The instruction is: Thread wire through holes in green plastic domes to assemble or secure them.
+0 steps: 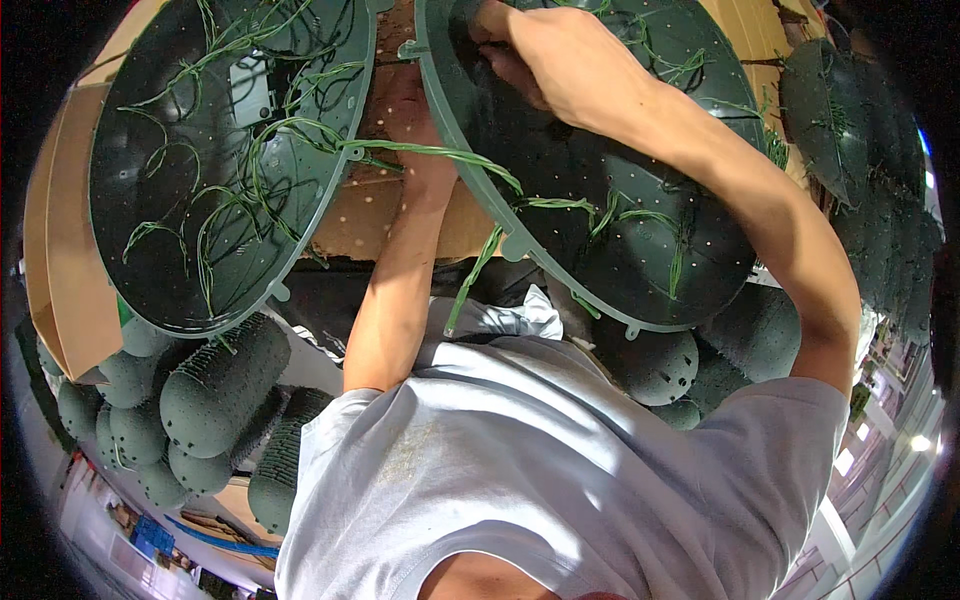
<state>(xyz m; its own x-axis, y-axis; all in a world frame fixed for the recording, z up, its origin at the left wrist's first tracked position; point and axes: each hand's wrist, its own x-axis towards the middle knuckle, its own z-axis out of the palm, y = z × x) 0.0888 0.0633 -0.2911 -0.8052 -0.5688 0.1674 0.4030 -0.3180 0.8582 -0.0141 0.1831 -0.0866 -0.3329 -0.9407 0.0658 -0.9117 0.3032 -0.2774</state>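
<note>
Two dark green oval plastic half shells lie open side by side, the left shell (pixel 180 300) and the right shell (pixel 600 312). Small holes dot their walls, and green twisted wires (pixel 430 150) run inside them and across the gap between. My right hand (pixel 520 50) reaches into the right shell near its upper left wall. Its fingers are curled together; whatever they hold is too dark to make out. In the gap between the shells, my left hand (pixel 405 105) is at the outside of the right shell's rim, its fingers shaded and mostly hidden.
A small pale box-like part (pixel 252 88) sits inside the left shell. Many dark green rounded shells (pixel 225 385) with studded surfaces are piled at lower left, and more stacked shells (pixel 830 120) stand at right. Cardboard (pixel 65 230) edges the left side.
</note>
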